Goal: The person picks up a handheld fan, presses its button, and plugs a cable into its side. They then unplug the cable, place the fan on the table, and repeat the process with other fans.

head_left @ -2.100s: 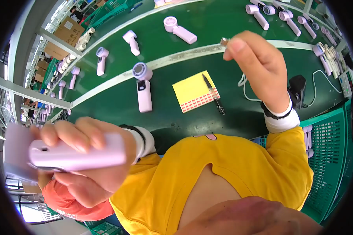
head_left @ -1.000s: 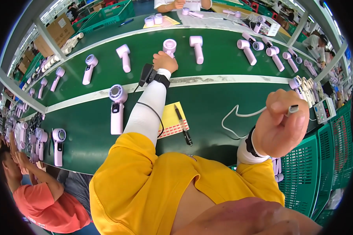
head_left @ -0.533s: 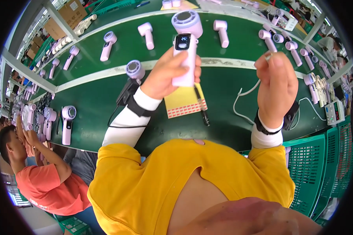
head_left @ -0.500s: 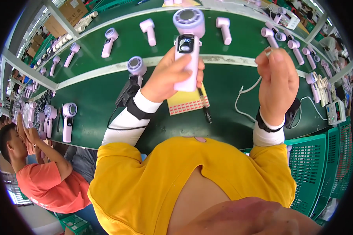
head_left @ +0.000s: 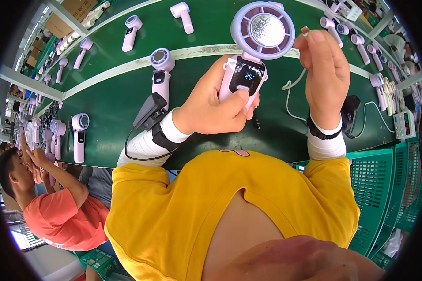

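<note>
My left hand point(head_left: 215, 100) is wrapped round the handle of a lilac handheld fan point(head_left: 249, 77). Its thumb rests at the button under the fan's lit display, and the round head with a silver centre faces up toward me. To the right, my right hand point(head_left: 327, 70) pinches a small plug point(head_left: 305, 31) with a metal-looking tip between thumb and forefinger, close beside the fan head. A white cable point(head_left: 293, 110) runs up behind this hand; its join to the plug is hidden. Part of a black pen point(head_left: 256, 122) shows below the fan.
Another lilac fan point(head_left: 161, 86) stands behind my left forearm, and one more fan point(head_left: 80, 140) lies farther left. Several fans line the green bench point(head_left: 112, 107). At right are a small meter box point(head_left: 404, 124) and green crates point(head_left: 370, 201). A co-worker point(head_left: 56, 206) sits at left.
My left hand has brought the fan closer and to the right; its display now shows lit digits. My right hand has moved up toward the fan head. The yellow card has gone from sight.
</note>
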The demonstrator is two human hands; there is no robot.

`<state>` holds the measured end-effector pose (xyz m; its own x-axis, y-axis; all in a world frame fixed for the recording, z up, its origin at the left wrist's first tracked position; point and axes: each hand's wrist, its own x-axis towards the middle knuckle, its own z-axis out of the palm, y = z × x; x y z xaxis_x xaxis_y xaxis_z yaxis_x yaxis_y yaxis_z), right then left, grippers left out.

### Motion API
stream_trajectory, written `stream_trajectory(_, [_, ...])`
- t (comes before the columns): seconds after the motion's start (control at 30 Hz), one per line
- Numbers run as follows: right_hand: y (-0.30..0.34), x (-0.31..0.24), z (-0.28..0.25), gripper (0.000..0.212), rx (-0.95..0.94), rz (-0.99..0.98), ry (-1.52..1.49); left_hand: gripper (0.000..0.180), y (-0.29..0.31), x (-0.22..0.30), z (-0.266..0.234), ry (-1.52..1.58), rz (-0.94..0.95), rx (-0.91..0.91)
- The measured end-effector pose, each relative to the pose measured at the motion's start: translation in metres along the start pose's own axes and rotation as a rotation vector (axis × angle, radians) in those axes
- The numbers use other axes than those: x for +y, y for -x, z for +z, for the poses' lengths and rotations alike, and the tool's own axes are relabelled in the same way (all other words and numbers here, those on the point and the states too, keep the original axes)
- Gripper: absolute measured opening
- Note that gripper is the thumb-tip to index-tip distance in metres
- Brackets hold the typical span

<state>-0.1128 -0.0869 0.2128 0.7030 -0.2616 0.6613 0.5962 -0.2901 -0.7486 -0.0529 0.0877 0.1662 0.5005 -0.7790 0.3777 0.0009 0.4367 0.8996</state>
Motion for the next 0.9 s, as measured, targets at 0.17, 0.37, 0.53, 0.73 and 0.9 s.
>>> stream_trajectory(0.17, [-0.006,0.021,-0.002,0.023,0.018,0.096,-0.174,0.035,0.003,-0.001,0.005,-0.038,-0.025,-0.022])
stream_trajectory(0.37, [-0.009,0.003,0.008,0.036,-0.123,0.214,-0.035,0.036,0.002,-0.004,0.008,0.023,-0.081,-0.010])
stream_trajectory(0.53, [-0.008,0.004,0.009,0.040,-0.132,0.244,-0.029,0.037,0.001,-0.006,0.008,0.028,-0.099,-0.007])
stream_trajectory(0.73, [-0.009,0.001,0.005,0.044,-0.204,0.200,0.043,0.037,0.000,-0.006,0.008,-0.032,-0.063,-0.056])
stream_trajectory(0.9, [-0.010,0.003,0.002,0.046,-0.247,0.198,0.027,0.037,0.000,-0.008,0.008,0.009,-0.096,-0.034])
